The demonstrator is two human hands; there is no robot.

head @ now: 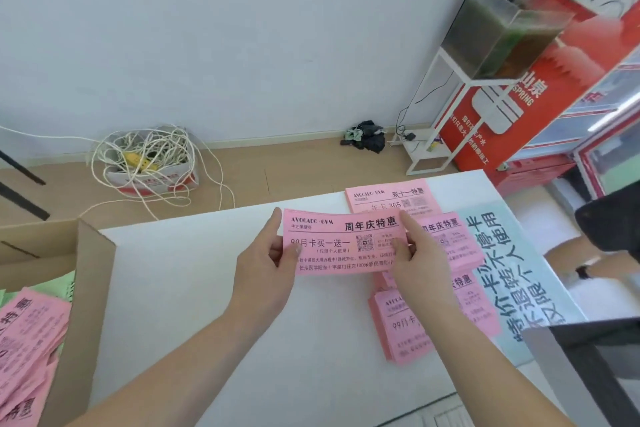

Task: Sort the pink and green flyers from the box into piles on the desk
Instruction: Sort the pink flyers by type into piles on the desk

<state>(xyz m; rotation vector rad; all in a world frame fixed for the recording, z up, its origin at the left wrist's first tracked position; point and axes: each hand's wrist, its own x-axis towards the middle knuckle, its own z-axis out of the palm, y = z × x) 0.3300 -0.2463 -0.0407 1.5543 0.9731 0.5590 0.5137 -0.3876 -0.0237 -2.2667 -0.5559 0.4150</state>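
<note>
Both hands hold one pink flyer (339, 243) over the white surface (207, 305). The left hand (263, 267) pinches its left edge with the thumb on the print, and the right hand (422, 263) pinches its right end, covering some of the text. Pink piles (405, 326) lie on the surface beyond (three, as far as shows), partly hidden by the right hand and forearm. At the left, the cardboard box (86, 253) is cut off by the frame. Inside it are pink flyers (27, 333) and a strip of green flyers (55, 284).
</note>
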